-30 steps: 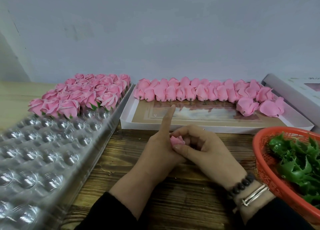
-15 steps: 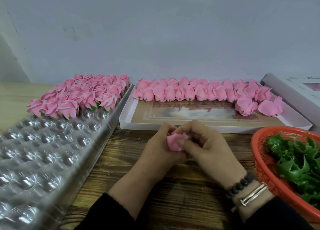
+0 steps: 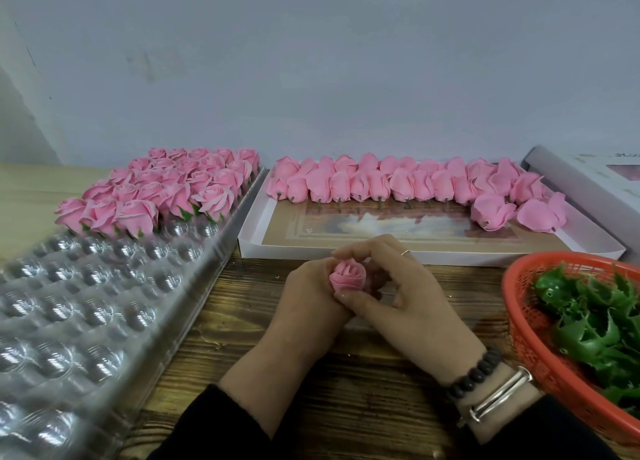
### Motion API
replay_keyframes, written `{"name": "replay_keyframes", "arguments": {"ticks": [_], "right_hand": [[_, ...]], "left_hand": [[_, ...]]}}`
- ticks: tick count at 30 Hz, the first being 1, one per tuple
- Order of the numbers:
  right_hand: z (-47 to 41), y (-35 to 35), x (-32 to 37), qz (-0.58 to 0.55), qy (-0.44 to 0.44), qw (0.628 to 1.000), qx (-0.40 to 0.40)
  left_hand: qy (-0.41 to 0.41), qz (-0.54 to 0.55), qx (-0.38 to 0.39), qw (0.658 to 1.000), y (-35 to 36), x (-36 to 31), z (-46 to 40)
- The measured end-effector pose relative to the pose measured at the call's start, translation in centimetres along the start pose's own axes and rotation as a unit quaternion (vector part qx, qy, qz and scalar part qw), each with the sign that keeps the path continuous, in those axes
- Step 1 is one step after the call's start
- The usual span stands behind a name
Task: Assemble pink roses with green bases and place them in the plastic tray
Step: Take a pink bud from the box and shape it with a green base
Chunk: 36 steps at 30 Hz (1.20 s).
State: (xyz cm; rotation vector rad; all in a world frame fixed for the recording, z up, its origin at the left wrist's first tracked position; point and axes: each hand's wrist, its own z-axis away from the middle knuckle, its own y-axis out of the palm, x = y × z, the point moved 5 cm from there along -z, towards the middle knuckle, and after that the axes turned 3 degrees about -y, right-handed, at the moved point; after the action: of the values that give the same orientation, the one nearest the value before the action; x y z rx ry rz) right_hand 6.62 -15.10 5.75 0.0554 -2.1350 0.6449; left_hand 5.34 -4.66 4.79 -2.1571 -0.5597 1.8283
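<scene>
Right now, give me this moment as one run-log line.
phase: shaping rose | left hand: holds pink rose | right hand: pinches same rose | green base: not visible on it | plastic tray: far rows filled, near cups open

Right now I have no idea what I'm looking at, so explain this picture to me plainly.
No machine here: a person's two bare hands, filmed by a camera on their head looking down. The left hand and right hand together hold one pink rose above a wooden table. On the left lies a clear plastic tray, its far end filled with finished roses. Behind the hands, a white box holds loose rose heads. On the right, a red basket holds green bases.
</scene>
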Motion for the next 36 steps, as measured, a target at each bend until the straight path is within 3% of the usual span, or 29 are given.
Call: {"name": "replay_keyframes", "arguments": {"ticks": [7, 11, 15, 21, 26, 29, 33, 36], "right_hand": [[-0.2, -0.4, -0.6, -0.053, 0.04, 0.998, -0.006], [-0.1, -0.9, -1.6, -0.081, 0.071, 0.993, -0.054], [0.0, -2.0, -3.2, -0.133, 0.122, 0.975, -0.127], [0.3, -1.6, -3.7, -0.207, 0.165, 0.954, -0.144], [0.3, -1.4, -3.5, -0.209, 0.167, 0.956, -0.118], [0.2, -1.2, -3.3, -0.141, 0.149, 0.976, -0.075], [0.2, -0.3, -1.8, 0.02, 0.034, 0.997, 0.068], [0.0, -0.4, -1.5, 0.037, -0.003, 0.997, 0.061]], "left_hand": [[-0.023, 0.037, 0.031, 0.999, 0.6, 0.8, 0.0], [-0.05, 0.099, 0.011, 0.994, 0.8, 1.4, 0.0], [0.003, 0.138, -0.058, 0.989, 0.0, 1.0, -0.2], [0.039, 0.138, -0.057, 0.988, 0.0, 0.8, -0.3], [0.015, 0.192, -0.036, 0.981, 0.1, 1.4, -0.5], [-0.064, 0.302, -0.02, 0.951, 0.3, 2.3, -0.6], [-0.154, 0.408, 0.024, 0.899, 0.7, 2.8, -0.5], [-0.167, 0.432, 0.042, 0.885, 0.8, 2.6, -0.5]]}}
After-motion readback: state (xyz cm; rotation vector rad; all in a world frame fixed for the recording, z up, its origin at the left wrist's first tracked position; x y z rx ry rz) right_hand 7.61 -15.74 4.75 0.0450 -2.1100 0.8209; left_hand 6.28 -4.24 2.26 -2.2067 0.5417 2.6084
